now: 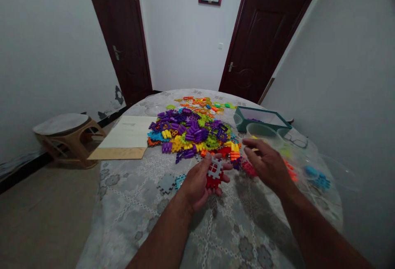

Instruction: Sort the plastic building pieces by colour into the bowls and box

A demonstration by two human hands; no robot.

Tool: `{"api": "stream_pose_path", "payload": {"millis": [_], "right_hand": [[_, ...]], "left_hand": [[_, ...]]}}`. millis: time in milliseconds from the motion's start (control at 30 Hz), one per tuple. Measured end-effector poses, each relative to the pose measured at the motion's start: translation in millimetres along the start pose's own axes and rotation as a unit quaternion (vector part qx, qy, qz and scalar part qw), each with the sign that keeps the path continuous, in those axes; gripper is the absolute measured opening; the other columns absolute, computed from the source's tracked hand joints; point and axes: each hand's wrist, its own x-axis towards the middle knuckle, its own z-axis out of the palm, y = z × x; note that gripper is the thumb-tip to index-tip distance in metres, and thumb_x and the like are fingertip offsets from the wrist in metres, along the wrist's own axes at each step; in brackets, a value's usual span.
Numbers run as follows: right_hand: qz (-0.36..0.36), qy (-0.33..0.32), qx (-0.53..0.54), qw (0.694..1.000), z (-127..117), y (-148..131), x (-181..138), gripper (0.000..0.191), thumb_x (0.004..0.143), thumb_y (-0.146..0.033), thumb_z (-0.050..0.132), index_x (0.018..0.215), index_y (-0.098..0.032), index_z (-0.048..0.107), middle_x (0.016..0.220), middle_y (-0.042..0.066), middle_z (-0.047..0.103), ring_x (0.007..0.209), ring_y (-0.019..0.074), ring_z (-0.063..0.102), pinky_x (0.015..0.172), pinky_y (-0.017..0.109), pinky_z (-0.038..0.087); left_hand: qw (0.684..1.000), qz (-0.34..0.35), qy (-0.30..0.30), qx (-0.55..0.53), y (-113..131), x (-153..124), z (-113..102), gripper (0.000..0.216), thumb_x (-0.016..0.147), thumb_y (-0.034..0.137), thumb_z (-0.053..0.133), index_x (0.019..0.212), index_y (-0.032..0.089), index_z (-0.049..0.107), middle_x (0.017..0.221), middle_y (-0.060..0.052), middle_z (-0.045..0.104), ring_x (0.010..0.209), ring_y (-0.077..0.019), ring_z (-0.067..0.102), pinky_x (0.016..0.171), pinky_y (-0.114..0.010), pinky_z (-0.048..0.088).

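My left hand, palm up, holds a small cluster of interlocking plastic pieces. A grey window-shaped piece forms its upper face, and a red notched piece shows below it. My right hand hovers to the right with fingers apart, and I see nothing in it. Just beyond both hands spreads a heap of colourful plastic building pieces, mostly purple, with yellow, green, blue and orange among them. Left of my left hand, a grey notched piece and a light blue piece lie on the tablecloth.
An open booklet lies at the table's left. At the right stand a green-edged box, clear plastic tubs and glasses; blue pieces sit near the right edge. A stool stands left of the table.
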Motion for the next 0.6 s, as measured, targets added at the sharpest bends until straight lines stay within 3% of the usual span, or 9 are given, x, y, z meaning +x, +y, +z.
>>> {"api": "stream_pose_path", "payload": {"millis": [100, 233, 333, 433, 600], "right_hand": [[-0.024, -0.083, 0.067, 0.994, 13.5, -43.8, -22.7, 0.027, 0.102, -0.032, 0.057, 0.124, -0.025, 0.071, 0.118, 0.008, 0.075, 0.104, 0.0229, 0.070, 0.094, 0.040, 0.056], [-0.032, -0.124, 0.116, 0.985, 23.7, -64.5, -34.3, 0.029, 0.099, -0.021, 0.058, 0.124, -0.025, 0.071, 0.117, 0.007, 0.075, 0.107, 0.0227, 0.069, 0.098, 0.040, 0.054], [0.028, -0.113, 0.165, 0.979, 23.7, -60.8, -35.0, 0.027, 0.097, -0.020, 0.059, 0.121, -0.025, 0.073, 0.109, 0.004, 0.077, 0.098, 0.0199, 0.071, 0.090, 0.035, 0.055], [0.103, -0.087, 0.218, 0.967, 17.4, -50.3, -34.2, 0.024, 0.098, -0.025, 0.061, 0.118, -0.024, 0.073, 0.100, 0.002, 0.077, 0.089, 0.0182, 0.072, 0.083, 0.032, 0.057], [0.127, -0.043, 0.204, 0.970, -5.0, -22.6, -38.6, 0.023, 0.097, -0.031, 0.063, 0.115, -0.023, 0.074, 0.103, 0.004, 0.077, 0.091, 0.0190, 0.071, 0.083, 0.033, 0.056]], "left_hand": [[0.998, 0.002, -0.019, 0.058, -5.1, -1.1, 1.2, 0.057, 0.098, 0.061, 0.059, 0.137, 0.019, 0.064, 0.110, -0.016, 0.076, 0.076, -0.0207, 0.074, 0.045, -0.023, 0.050], [0.994, 0.032, -0.006, 0.104, -10.4, -2.1, 3.3, 0.053, 0.094, 0.061, 0.067, 0.125, 0.019, 0.070, 0.094, -0.009, 0.074, 0.061, -0.0150, 0.065, 0.042, -0.022, 0.047], [0.995, 0.020, -0.001, 0.099, -9.8, -1.6, 5.6, 0.049, 0.093, 0.058, 0.069, 0.123, 0.020, 0.069, 0.090, -0.008, 0.072, 0.062, -0.0165, 0.066, 0.041, -0.022, 0.047], [0.996, -0.006, 0.001, 0.092, -6.4, 0.6, 6.0, 0.045, 0.094, 0.052, 0.069, 0.126, 0.020, 0.067, 0.101, -0.013, 0.074, 0.075, -0.0213, 0.072, 0.044, -0.023, 0.050], [0.998, 0.009, 0.039, 0.053, -0.8, 6.6, 2.1, 0.044, 0.080, 0.014, 0.067, 0.124, 0.012, 0.068, 0.118, -0.019, 0.074, 0.086, -0.0222, 0.073, 0.056, -0.026, 0.058]]}}
